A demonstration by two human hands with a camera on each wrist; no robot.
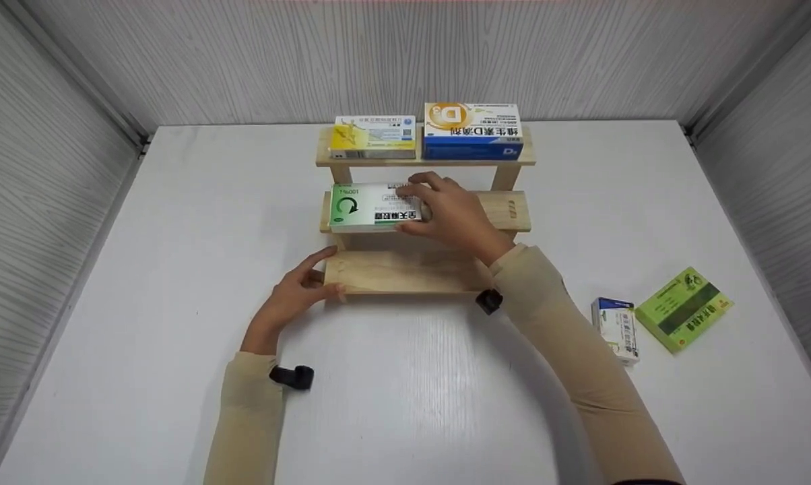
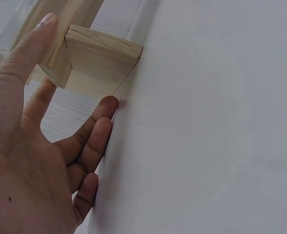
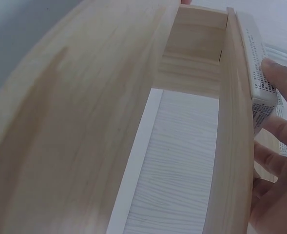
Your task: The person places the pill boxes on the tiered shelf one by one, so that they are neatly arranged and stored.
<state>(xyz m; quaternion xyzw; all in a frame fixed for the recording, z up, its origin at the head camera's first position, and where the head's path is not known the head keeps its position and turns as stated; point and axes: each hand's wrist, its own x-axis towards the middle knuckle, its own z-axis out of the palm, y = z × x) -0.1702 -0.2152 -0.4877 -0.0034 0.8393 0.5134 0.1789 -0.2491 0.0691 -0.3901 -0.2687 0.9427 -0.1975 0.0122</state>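
Observation:
A three-step wooden rack stands on the table. My left hand holds the left end of its lowest step; in the left wrist view the thumb lies on the front edge and the index finger behind it, the other fingers loosely bent. On the left of the middle step lies a green-and-white box. My right hand grips this box at its right end, thumb at the front and fingers on top. In the right wrist view the thumb presses the side of the box, beside the step's edge.
On the top step are a yellow-and-white box at left and a blue-and-white box at right. A small white-and-blue box and a bright green box lie on the table at right. Pale walls enclose the back and sides.

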